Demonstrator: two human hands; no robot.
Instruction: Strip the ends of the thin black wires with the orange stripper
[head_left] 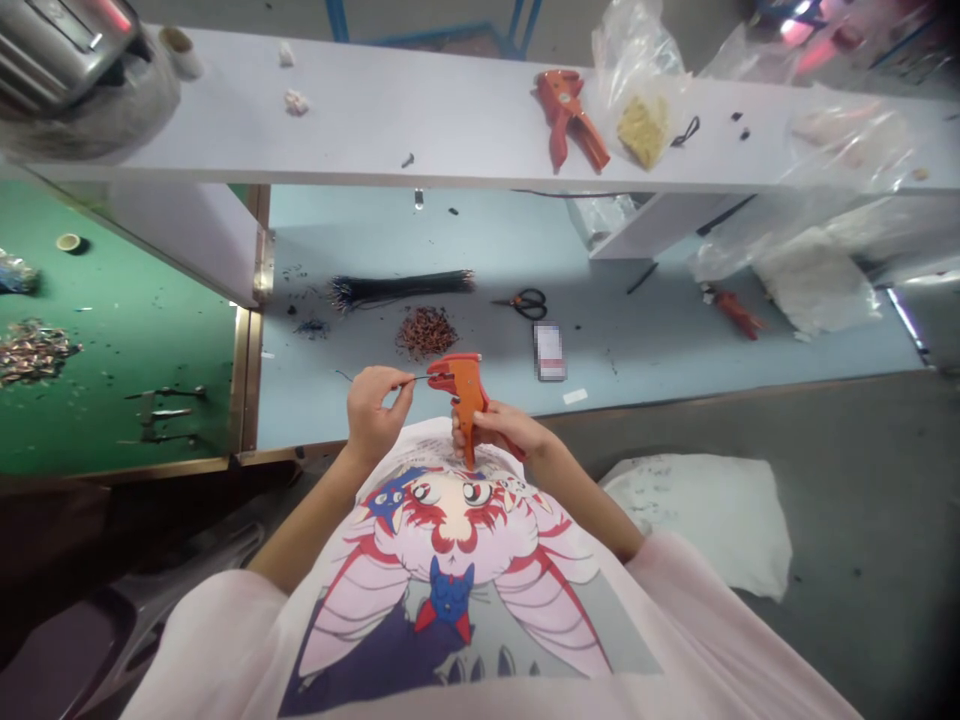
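Wire stripper (pixel 469 400), orange, stands upright in front of the person's chest with its jaws at the top, just above a pink printed T-shirt (pixel 450 610). Far left, a green mat (pixel 120 290) holds a heap of small brass parts (pixel 34 352), a tape roll (pixel 67 243) and a metal jig (pixel 165 412). Above it runs a white shelf (pixel 315 150), with a metal box (pixel 60 50) at its left end. On the pale blue bench (pixel 315 400) behind the hands lie a black wire bundle (pixel 401 288) and a pile of copper scraps (pixel 426 332). Left hand (pixel 375 412) pinches a thin wire (pixel 420 379) with thumb and forefinger together on it, the wire's end reaching into the stripper's jaws. Right hand (pixel 496 428) has its fingers closed around the stripper's handles, clamped on them. Further right on the bench sit scissors (pixel 526 303), a blurred box (pixel 550 352) and a second red stripper (pixel 739 313). Up on the shelf, a third stripper (pixel 570 118) lies beside a plastic bag (pixel 637 60). A white cloth (pixel 697 520) lies at lower right, beside the person
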